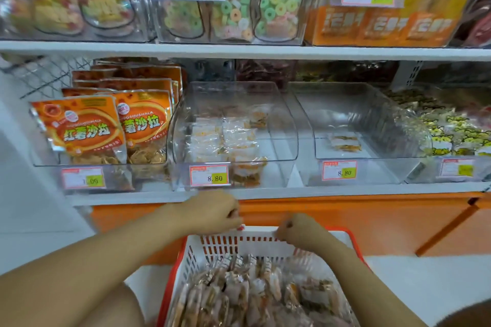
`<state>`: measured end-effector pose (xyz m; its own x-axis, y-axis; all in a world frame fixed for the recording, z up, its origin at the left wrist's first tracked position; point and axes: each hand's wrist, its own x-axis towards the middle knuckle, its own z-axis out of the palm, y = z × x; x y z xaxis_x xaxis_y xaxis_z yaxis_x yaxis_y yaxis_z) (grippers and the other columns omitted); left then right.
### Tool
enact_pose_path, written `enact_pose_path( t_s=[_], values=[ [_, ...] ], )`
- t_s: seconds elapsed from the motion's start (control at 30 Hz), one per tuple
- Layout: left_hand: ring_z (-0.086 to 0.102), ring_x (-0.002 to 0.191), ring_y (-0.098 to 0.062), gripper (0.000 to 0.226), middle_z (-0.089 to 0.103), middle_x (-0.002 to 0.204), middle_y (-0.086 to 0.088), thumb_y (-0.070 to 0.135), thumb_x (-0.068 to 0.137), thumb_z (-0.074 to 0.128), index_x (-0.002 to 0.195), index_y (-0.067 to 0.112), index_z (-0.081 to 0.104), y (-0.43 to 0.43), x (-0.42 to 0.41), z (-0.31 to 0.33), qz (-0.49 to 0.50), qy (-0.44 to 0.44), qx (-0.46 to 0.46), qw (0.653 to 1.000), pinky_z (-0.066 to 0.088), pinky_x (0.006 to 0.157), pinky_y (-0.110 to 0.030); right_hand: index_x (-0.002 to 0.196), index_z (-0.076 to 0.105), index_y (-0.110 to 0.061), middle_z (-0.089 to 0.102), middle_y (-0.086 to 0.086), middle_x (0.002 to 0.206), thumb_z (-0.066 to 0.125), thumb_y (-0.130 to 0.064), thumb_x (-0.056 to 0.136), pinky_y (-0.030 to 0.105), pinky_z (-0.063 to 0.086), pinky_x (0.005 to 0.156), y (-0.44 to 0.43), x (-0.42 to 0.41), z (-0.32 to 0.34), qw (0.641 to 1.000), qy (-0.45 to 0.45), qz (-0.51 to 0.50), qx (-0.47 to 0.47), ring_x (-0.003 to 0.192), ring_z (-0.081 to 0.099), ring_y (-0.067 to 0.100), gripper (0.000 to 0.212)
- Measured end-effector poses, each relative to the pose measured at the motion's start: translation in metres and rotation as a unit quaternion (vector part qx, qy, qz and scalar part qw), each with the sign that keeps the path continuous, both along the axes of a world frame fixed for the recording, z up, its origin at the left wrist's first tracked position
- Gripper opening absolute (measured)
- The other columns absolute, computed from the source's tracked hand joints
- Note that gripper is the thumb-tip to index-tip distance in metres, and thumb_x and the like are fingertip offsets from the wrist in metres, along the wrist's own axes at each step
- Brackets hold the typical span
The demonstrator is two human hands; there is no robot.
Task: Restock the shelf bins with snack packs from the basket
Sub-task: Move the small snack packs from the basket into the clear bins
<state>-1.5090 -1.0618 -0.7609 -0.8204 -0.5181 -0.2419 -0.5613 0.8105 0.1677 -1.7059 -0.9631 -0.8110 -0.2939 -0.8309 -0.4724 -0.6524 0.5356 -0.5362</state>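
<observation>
Your left hand [212, 211] sits at lower centre of the frame, its fingers curled tight over the far rim of the basket [225, 243], close to the rim's red edge. Your right hand [301, 232], just to the right and apart from the left, is balled the same way, knuckles up, gripping the top of that same far wall.

Below your wrists the basket fills the bottom centre, with white lattice walls and a red rim. The snack packs [252, 292] lie heaped inside it, clear wrappers over brownish pieces, too blurred to read.

Just above your left hand the shelf edge [345, 190] runs across the frame. On it, at centre, the middle bin [281, 125] of clear plastic holds a thin layer of similar packs [225, 138] toward its left and front, behind a price tag [209, 175] reading 8.80. To the right of it, the right bin [372, 119] has a lone pack [345, 143] lying on its floor.

At centre left stand rows of orange bags [85, 127]. Along the top of the frame, an upper shelf carries bags of ring candy [279, 8]
</observation>
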Motion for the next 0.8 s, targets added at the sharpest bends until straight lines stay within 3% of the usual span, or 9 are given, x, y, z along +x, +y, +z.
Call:
enact_pose_path(
  t_s=[0.07, 0.17, 0.27, 0.4, 0.5, 0.57, 0.6, 0.73, 0.8],
  values=[
    [0.058, 0.081, -0.022, 0.035, 0.065, 0.09, -0.008, 0.038, 0.098, 0.046, 0.095, 0.008, 0.065, 0.0, 0.007, -0.024, 0.044, -0.077, 0.041, 0.995, 0.043, 0.07, -0.032, 0.088, 0.064, -0.01, 0.057, 0.002, 0.081, 0.061, -0.025, 0.089, 0.025, 0.044, 0.072, 0.007, 0.003, -0.031, 0.999, -0.004, -0.008, 0.046, 0.064, 0.047, 0.01, 0.014],
    [0.051, 0.079, -0.022, 0.029, 0.059, 0.091, -0.01, 0.023, 0.098, 0.044, 0.102, 0.002, 0.064, -0.005, 0.019, -0.057, 0.102, -0.159, 0.051, 0.981, 0.04, 0.068, -0.03, 0.128, 0.055, -0.003, 0.06, 0.009, 0.112, 0.053, -0.012, 0.092, 0.028, 0.047, 0.087, 0.019, 0.006, -0.073, 0.996, 0.003, 0.009, 0.093, 0.086, 0.055, 0.017, 0.037],
    [0.043, 0.063, -0.013, 0.022, 0.047, 0.076, -0.003, 0.016, 0.098, 0.041, 0.083, 0.008, 0.055, -0.006, 0.032, -0.08, 0.15, -0.218, 0.055, 0.963, 0.038, 0.063, -0.029, 0.125, 0.053, -0.005, 0.059, 0.006, 0.106, 0.054, -0.004, 0.087, 0.022, 0.049, 0.078, 0.029, 0.01, -0.114, 0.994, -0.047, -0.024, 0.095, 0.088, 0.056, 0.015, 0.038],
    [0.031, 0.053, -0.011, 0.036, 0.035, 0.065, -0.001, 0.007, 0.098, 0.038, 0.062, 0.015, 0.034, 0.001, 0.039, -0.094, 0.186, -0.242, 0.067, 0.95, 0.027, 0.048, -0.023, 0.129, 0.05, -0.016, 0.055, 0.007, 0.125, 0.055, -0.004, 0.081, 0.031, 0.048, 0.093, 0.03, 0.006, -0.157, 0.992, -0.109, -0.048, 0.051, 0.113, 0.052, 0.023, 0.05],
    [0.027, 0.051, -0.012, 0.04, 0.031, 0.06, -0.002, 0.005, 0.097, 0.038, 0.059, 0.013, 0.031, 0.003, 0.041, -0.098, 0.205, -0.222, 0.074, 0.951, 0.022, 0.045, -0.023, 0.11, 0.06, -0.01, 0.06, 0.01, 0.109, 0.052, 0.001, 0.084, 0.023, 0.05, 0.072, 0.032, 0.007, -0.149, 0.986, -0.142, -0.072, 0.042, 0.096, 0.056, 0.019, 0.03],
    [0.024, 0.05, -0.012, 0.042, 0.029, 0.06, -0.002, 0.005, 0.097, 0.039, 0.058, 0.013, 0.028, 0.001, 0.042, -0.097, 0.219, -0.2, 0.089, 0.951, 0.021, 0.046, -0.023, 0.078, 0.062, -0.009, 0.059, 0.008, 0.084, 0.058, 0.003, 0.082, 0.031, 0.052, 0.072, 0.033, 0.002, -0.149, 0.989, -0.128, -0.062, 0.031, 0.077, 0.056, 0.016, 0.013],
    [0.024, 0.05, -0.012, 0.042, 0.028, 0.059, -0.002, 0.007, 0.098, 0.039, 0.058, 0.013, 0.027, 0.001, 0.043, -0.095, 0.219, -0.19, 0.095, 0.952, 0.021, 0.046, -0.023, 0.068, 0.058, -0.011, 0.057, 0.007, 0.076, 0.062, 0.001, 0.081, 0.032, 0.052, 0.076, 0.032, -0.002, -0.146, 0.991, -0.122, -0.057, 0.022, 0.072, 0.054, 0.015, 0.018],
    [0.039, 0.057, -0.013, 0.034, 0.044, 0.067, -0.003, 0.02, 0.099, 0.044, 0.066, 0.01, 0.044, 0.006, 0.039, -0.084, 0.211, -0.128, 0.118, 0.962, 0.033, 0.053, -0.024, 0.068, 0.059, -0.016, 0.057, -0.004, 0.073, 0.065, -0.011, 0.087, 0.017, 0.041, 0.064, 0.022, -0.013, -0.113, 0.996, -0.09, 0.017, -0.003, 0.064, 0.05, 0.006, 0.021],
    [0.057, 0.081, -0.018, 0.023, 0.063, 0.093, -0.004, 0.026, 0.096, 0.051, 0.092, 0.008, 0.064, 0.01, 0.031, -0.075, 0.186, -0.087, 0.137, 0.969, 0.049, 0.073, -0.031, 0.066, 0.054, -0.022, 0.055, -0.01, 0.072, 0.063, -0.014, 0.089, 0.014, 0.038, 0.06, 0.017, -0.016, -0.084, 0.997, -0.059, 0.044, -0.033, 0.066, 0.049, 0.003, 0.026]
  ],
)
